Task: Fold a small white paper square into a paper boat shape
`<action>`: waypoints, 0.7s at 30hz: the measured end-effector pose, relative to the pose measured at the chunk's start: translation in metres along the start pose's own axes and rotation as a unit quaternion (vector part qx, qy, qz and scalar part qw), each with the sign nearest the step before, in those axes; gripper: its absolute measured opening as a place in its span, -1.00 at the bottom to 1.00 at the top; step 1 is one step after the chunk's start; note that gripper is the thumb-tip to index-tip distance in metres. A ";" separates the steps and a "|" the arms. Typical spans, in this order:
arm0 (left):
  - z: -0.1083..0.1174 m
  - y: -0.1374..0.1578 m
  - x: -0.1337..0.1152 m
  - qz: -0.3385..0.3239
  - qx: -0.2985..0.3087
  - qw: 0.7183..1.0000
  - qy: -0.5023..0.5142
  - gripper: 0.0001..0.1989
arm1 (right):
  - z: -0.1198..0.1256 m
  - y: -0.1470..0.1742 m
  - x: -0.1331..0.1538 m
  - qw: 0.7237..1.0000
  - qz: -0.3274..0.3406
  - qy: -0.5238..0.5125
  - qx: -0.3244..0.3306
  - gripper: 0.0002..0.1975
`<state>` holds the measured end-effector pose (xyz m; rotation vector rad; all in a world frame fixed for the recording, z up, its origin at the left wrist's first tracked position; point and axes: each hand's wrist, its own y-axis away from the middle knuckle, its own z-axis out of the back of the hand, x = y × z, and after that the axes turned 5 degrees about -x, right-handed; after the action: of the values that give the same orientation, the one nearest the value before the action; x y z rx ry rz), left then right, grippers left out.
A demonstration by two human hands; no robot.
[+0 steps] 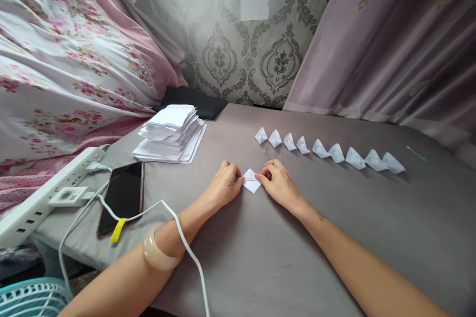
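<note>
A small white folded paper [252,181], diamond-shaped with a crease across its middle, is held just over the grey tabletop or on it; I cannot tell which. My left hand [226,182] pinches its left corner between thumb and curled fingers. On the opposite corner, my right hand [275,180] has the same pinch. Beyond the right hand stands a row of several folded paper pieces [291,141], each with a pointed top. To the left of my hands is a tall, uneven stack of white paper sheets [174,131].
At left lie a dark phone [122,193] and a white power strip [52,190] with a charger [71,196]. A white cable [186,245] crosses my left forearm near a pale bangle [158,250]. A black flat item [203,101] lies behind the stack. A teal fan [31,297] stands lower left.
</note>
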<state>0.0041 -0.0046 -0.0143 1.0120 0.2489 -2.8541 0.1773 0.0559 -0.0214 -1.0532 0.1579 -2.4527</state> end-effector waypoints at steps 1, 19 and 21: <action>-0.001 0.000 0.000 0.002 0.002 1.000 0.003 -0.90 | 0.000 0.000 0.000 1.000 0.001 -0.003 0.003 -0.85; 0.013 -0.003 -0.010 0.073 0.106 0.971 0.199 -0.74 | 0.020 0.011 0.004 0.991 -0.078 -0.089 0.060 -0.83; 0.011 -0.004 -0.009 0.077 0.096 0.957 0.264 -0.72 | 0.020 0.012 0.003 0.984 -0.091 -0.148 0.046 -0.83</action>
<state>0.0035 -0.0026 0.0006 1.7387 -0.0709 -2.4504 0.1939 0.0457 -0.0092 -1.4277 -0.1526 -2.3966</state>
